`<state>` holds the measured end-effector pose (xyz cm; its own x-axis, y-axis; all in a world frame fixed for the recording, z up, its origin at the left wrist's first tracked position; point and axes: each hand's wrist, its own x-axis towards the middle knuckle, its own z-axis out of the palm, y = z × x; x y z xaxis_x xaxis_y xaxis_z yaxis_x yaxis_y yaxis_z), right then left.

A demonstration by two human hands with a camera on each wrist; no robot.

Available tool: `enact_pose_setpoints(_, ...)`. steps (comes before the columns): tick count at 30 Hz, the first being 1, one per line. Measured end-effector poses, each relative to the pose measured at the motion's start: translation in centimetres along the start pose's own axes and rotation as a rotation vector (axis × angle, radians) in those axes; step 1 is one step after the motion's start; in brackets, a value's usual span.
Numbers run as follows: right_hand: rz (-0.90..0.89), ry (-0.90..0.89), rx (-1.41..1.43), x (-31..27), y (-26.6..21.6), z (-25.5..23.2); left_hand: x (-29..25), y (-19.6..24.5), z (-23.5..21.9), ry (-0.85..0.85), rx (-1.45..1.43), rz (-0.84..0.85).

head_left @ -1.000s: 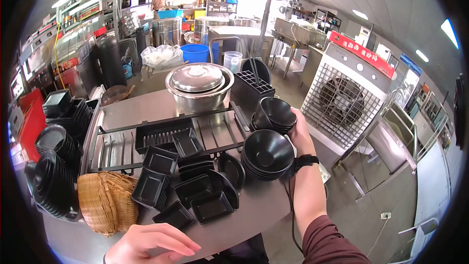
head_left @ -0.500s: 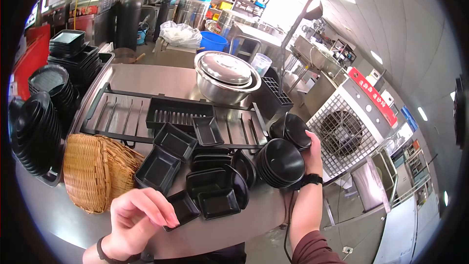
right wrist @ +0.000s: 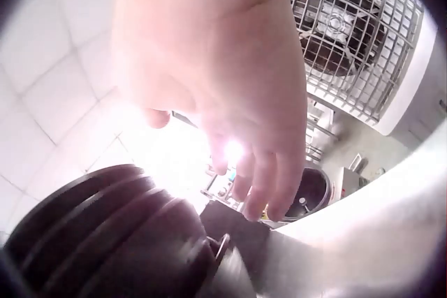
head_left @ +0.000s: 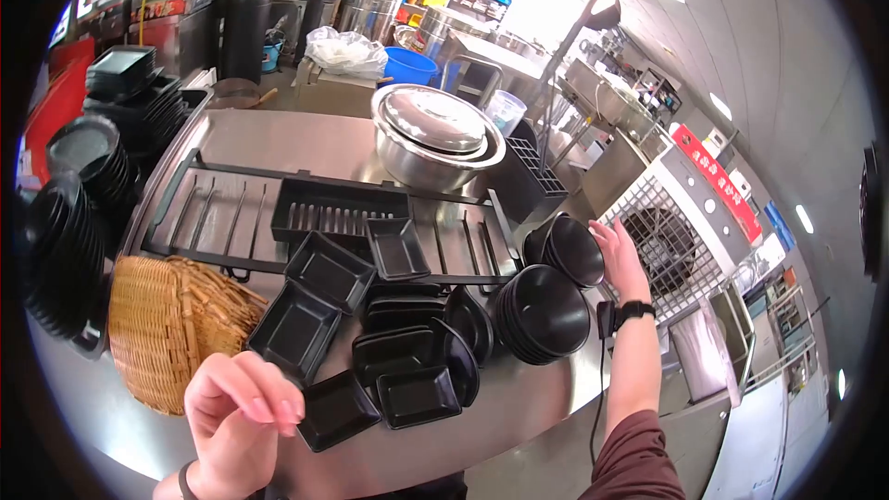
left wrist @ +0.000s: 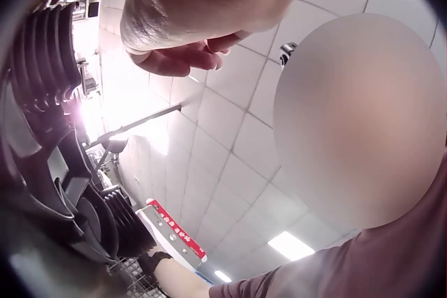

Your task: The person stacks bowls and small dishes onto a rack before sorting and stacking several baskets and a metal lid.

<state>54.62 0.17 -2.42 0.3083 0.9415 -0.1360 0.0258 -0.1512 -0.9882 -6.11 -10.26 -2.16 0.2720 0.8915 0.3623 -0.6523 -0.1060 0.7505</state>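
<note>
My right hand (head_left: pixel 622 259) is just to the right of a rear stack of black bowls (head_left: pixel 576 252), its fingers extended and holding nothing. A second stack of black bowls (head_left: pixel 548 313) stands in front of that one, nearer to me. In the right wrist view the fingers (right wrist: pixel 262 179) reach out beside ridged black bowls (right wrist: pixel 119 235), with a gap between. My left hand (head_left: pixel 236 417) hovers over the table's front edge, loosely curled and empty, near a black rectangular dish (head_left: pixel 341 412). More rectangular dishes (head_left: pixel 296 326) lean and lie in the middle.
A black rack (head_left: pixel 222 259) with a slotted tray (head_left: pixel 343 211) crosses the steel table. Behind it are a lidded steel basin (head_left: pixel 433 134) and a black utensil holder (head_left: pixel 532 181). Wicker baskets (head_left: pixel 153 333) and stacked dark plates (head_left: pixel 65 250) stand left; an air cooler (head_left: pixel 667 231) stands right.
My right hand has let go of the rear bowls and moved off to their right. The left hand has risen and shifted left, its fingers more curled. The head view has tilted.
</note>
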Motion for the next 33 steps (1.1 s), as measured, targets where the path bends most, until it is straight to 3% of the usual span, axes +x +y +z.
enact_pose_setpoints(2,0.071,-0.109,0.063,1.7,-0.2,-1.5,0.4,-0.1,0.1,0.004,0.023,0.098)
enact_pose_setpoints(4,0.054,-0.108,0.067,2.6,-0.7,-0.8,0.4,-0.6,-0.2,0.004,0.006,0.098)
enact_pose_setpoints(6,0.049,-0.103,0.069,3.2,-1.0,0.1,0.1,-1.7,-0.9,0.204,-0.163,0.178)
enact_pose_setpoints(8,0.031,-0.108,0.029,4.1,-1.2,0.7,1.0,-1.3,-0.1,0.188,-0.065,0.195)
enact_pose_setpoints(10,0.022,-0.153,0.067,5.5,-0.6,0.3,1.3,-0.4,0.3,0.066,-0.004,0.082)
enact_pose_setpoints(12,0.022,-0.353,0.205,7.0,-0.1,0.1,1.4,-0.6,0.2,0.079,0.014,0.076)
enact_pose_setpoints(17,0.064,-0.429,0.213,7.6,-0.1,1.1,1.7,-1.0,0.1,0.088,0.038,0.082)
enact_pose_setpoints(18,0.067,-0.435,0.215,8.1,0.3,0.6,1.7,-1.0,0.1,0.093,0.042,0.082)
enact_pose_setpoints(21,-0.092,-0.185,-0.03,9.7,1.0,-0.9,1.7,-1.1,0.1,0.099,0.046,0.091)
enact_pose_setpoints(24,-0.047,-0.198,0.042,8.7,0.7,-0.2,1.7,-1.0,0.1,0.108,0.046,0.074)
enact_pose_setpoints(25,0.014,-0.276,0.15,9.0,1.1,-0.7,1.8,-1.0,0.2,0.1,0.049,0.069)
enact_pose_setpoints(28,-0.006,-0.372,0.224,10.0,2.0,-1.1,1.8,-0.8,0.2,0.095,0.053,0.062)
enact_pose_setpoints(33,-0.024,-0.364,0.223,9.2,2.0,-0.7,1.7,-0.8,0.2,0.095,0.057,0.056)
